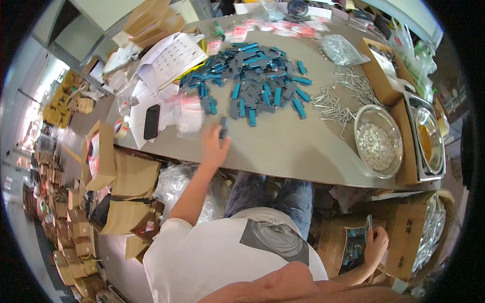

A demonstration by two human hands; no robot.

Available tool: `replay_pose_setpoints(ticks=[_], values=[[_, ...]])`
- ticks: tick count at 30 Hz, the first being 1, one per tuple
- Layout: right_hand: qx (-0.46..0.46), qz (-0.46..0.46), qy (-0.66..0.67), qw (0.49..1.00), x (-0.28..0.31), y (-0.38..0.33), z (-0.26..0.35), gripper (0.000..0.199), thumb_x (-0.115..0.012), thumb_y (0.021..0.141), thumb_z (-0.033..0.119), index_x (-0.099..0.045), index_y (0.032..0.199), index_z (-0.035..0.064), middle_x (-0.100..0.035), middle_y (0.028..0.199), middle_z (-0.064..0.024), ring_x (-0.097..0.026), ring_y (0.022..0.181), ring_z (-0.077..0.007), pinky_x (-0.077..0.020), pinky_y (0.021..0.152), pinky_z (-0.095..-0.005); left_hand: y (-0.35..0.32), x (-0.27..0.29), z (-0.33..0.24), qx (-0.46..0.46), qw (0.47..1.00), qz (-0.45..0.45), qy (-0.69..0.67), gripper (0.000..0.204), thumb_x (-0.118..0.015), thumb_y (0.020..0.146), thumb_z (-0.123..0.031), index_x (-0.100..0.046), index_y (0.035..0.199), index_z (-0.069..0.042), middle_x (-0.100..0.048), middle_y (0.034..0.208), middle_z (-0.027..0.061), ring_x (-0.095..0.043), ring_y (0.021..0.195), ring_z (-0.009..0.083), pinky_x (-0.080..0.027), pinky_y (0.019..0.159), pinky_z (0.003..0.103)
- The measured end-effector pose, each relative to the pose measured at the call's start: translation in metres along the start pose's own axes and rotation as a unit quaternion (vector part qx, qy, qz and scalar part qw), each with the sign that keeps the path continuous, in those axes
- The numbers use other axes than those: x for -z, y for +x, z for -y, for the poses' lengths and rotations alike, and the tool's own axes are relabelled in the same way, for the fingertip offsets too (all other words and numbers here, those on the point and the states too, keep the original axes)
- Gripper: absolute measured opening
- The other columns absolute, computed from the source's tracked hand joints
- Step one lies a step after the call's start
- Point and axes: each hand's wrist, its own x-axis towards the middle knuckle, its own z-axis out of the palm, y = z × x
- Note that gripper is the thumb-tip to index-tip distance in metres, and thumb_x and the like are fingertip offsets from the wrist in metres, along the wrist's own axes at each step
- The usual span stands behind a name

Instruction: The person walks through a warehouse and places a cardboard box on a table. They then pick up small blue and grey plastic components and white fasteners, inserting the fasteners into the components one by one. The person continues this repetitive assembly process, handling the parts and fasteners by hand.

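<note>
My left hand [215, 146] is over the near part of the table, its fingers closed around a small dark grey plastic piece [223, 128]. Just beyond it spreads a large heap of blue and dark grey plastic pieces [262, 76]. Low on the right, my right hand [376, 245] pinches a small, narrow packet [369, 222] that looks clear and bluish; its contents are too small to make out. That hand is above an open cardboard box [331, 247] in which several dark and blue items [353, 245] lie.
Clear plastic bags [190, 112] and a black phone [151, 122] lie left of the heap. On the right are bent metal rods [333, 106], a steel bowl [359, 146] of white pieces and a cardboard box [376, 76]. Below the table's left edge stand open cartons [132, 174].
</note>
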Motion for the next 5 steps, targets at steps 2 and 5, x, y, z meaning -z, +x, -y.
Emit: replay_pose_setpoints(ticks=[2, 5], values=[[0.007, 0.020, -0.019, 1.000, -0.008, 0.012, 0.014, 0.020, -0.059, 0.088, 0.017, -0.053, 0.082, -0.0015, -0.049, 0.074, -0.0167, -0.046, 0.069, -0.0325, -0.0374, 0.061, -0.0438, 0.006, -0.001, 0.057, 0.008, 0.982, -0.097, 0.160, 0.059, -0.062, 0.083, -0.025, -0.041, 0.132, -0.002, -0.043, 0.134, 0.0227, -0.039, 0.125, 0.0405, -0.031, 0.103, 0.049], [0.045, 0.091, 0.045, 0.994, -0.027, 0.029, 0.050, 0.026, -0.061, 0.088, 0.024, -0.056, 0.084, -0.0016, -0.052, 0.078, -0.0198, -0.048, 0.070, -0.0315, -0.0374, 0.062, -0.0486, -0.005, -0.004, 0.100, 0.066, 0.981, -0.006, 0.183, 0.066, -0.062, 0.084, -0.036, -0.038, 0.137, -0.004, -0.031, 0.144, 0.0228, -0.027, 0.132, 0.0427, -0.022, 0.109, 0.051]])
